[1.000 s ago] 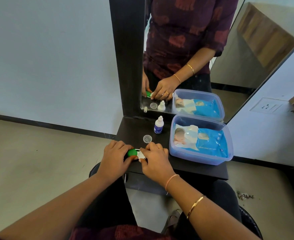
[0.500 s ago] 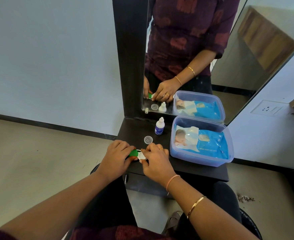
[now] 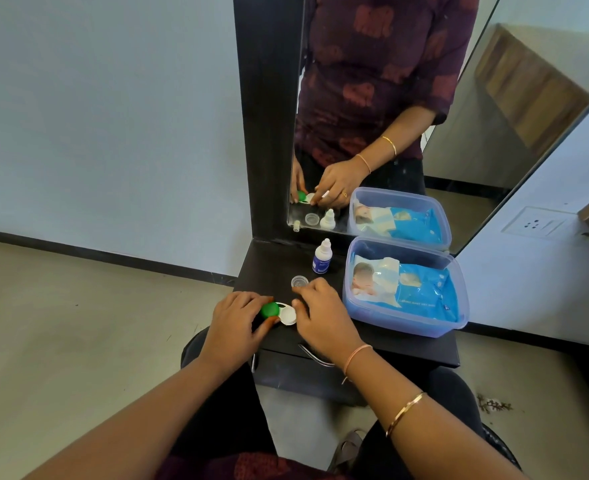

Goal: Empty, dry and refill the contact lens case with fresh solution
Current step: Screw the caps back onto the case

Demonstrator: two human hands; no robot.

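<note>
Green-capped lens case (image 3: pixel 279 311) on black desk (image 3: pixel 272 268), left hand (image 3: pixel 232 323) grip round its green end, right hand (image 3: pixel 321 317) grip pinching a white cap (image 3: pixel 325 194), seen in the mirror (image 3: pixel 494 98)

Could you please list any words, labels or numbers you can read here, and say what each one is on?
Wipes pack: white print along its lower edge, too small to read.
Solution bottle: print on its blue label, too blurred to read.
No other text shows.

Looks like a home dressing corner to us: dark table (image 3: pixel 272 268), tall mirror (image 3: pixel 383 98), baby-wipes tub (image 3: pixel 404 322), wall socket (image 3: pixel 536 224).
</note>
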